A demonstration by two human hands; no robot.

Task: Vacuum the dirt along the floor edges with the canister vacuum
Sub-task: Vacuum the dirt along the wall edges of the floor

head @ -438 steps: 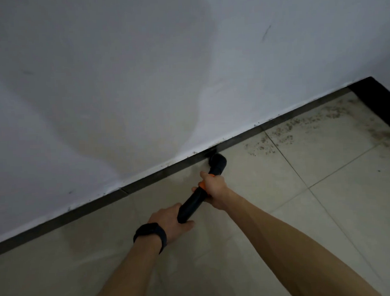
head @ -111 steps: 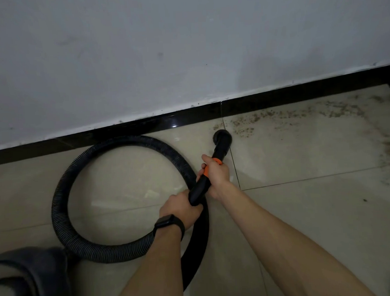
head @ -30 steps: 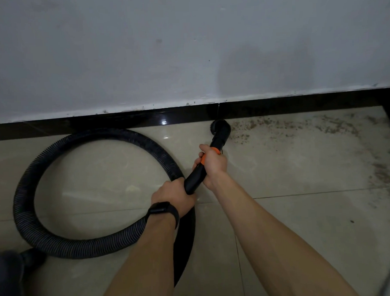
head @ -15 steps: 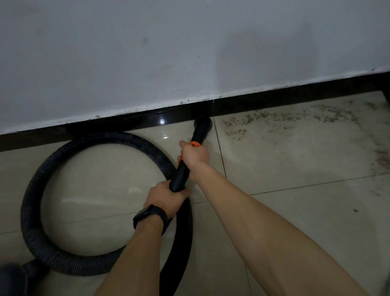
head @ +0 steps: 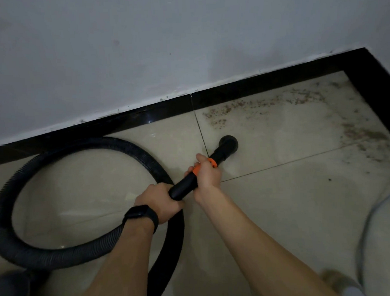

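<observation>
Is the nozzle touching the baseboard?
No, the nozzle sits on the tile, apart from the black baseboard.

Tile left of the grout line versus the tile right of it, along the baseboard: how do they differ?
The left tile looks clean by the baseboard; the right tile carries brown dirt there, spreading toward the corner. The hose loops over the left tile; the nozzle is over the right tile. Both are glossy beige.

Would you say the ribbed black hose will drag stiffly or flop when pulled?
Probably floppy: the ribbed hose curls in a loose loop. It likely slides easily, as the floor tiles look glossy.
</observation>
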